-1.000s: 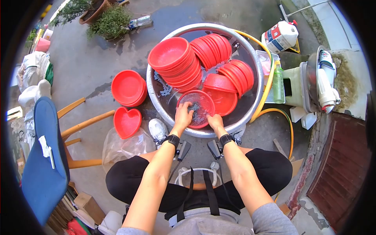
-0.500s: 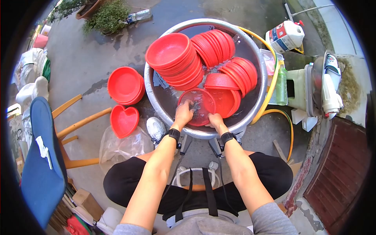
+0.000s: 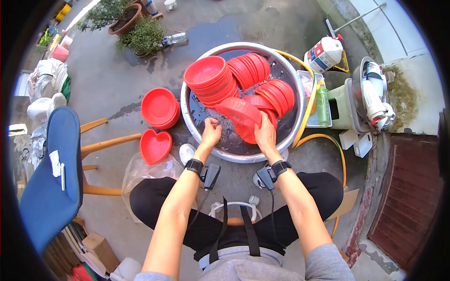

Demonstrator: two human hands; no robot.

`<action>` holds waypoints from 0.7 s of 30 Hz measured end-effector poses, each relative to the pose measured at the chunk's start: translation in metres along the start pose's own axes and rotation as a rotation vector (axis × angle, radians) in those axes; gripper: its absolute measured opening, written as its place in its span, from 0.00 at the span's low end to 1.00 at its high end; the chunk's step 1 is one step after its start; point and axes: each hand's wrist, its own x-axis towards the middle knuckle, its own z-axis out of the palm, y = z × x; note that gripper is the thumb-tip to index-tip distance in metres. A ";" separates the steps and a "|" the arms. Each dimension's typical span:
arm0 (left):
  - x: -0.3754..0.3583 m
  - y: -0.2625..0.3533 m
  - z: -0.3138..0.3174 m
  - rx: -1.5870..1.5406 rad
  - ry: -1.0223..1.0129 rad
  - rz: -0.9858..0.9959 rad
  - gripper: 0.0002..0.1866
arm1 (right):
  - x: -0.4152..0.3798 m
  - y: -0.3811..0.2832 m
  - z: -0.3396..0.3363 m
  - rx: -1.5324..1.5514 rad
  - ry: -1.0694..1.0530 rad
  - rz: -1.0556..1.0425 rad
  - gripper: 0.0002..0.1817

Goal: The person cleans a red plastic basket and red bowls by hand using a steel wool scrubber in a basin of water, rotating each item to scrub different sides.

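Our right hand (image 3: 265,133) grips a tilted wet red basket (image 3: 241,118); left hand (image 3: 211,131), seemingly fisted on a scrubber, steadies nothing, so it may slip into the basin (image 3: 185,110).

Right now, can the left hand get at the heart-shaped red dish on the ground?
Probably yes: the left hand is at the basin's near rim, and the heart-shaped dish lies just outside it, uncovered, with nothing between.

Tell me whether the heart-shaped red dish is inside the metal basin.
No. The heart-shaped red dish lies on the ground outside the metal basin, beside a stack of round red plates.
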 end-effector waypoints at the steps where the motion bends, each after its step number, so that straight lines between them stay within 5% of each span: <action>1: 0.000 0.006 -0.003 0.027 0.044 0.099 0.17 | 0.004 -0.006 -0.006 0.002 0.008 -0.012 0.22; 4: 0.002 0.039 -0.020 0.068 0.086 0.242 0.19 | 0.014 -0.031 -0.030 -0.107 0.102 -0.305 0.24; 7: -0.015 0.095 -0.044 0.104 0.113 0.290 0.20 | 0.022 -0.056 -0.054 -0.078 0.160 -0.387 0.23; 11: -0.020 0.134 -0.072 0.024 0.104 0.226 0.19 | 0.025 -0.089 -0.094 -0.018 0.126 -0.159 0.21; 20: -0.037 0.168 -0.068 0.078 0.118 0.364 0.28 | 0.030 -0.115 -0.123 -0.054 0.211 -0.339 0.27; 21: -0.035 0.170 -0.066 0.107 0.235 0.543 0.28 | 0.026 -0.123 -0.126 -0.122 0.173 -0.396 0.29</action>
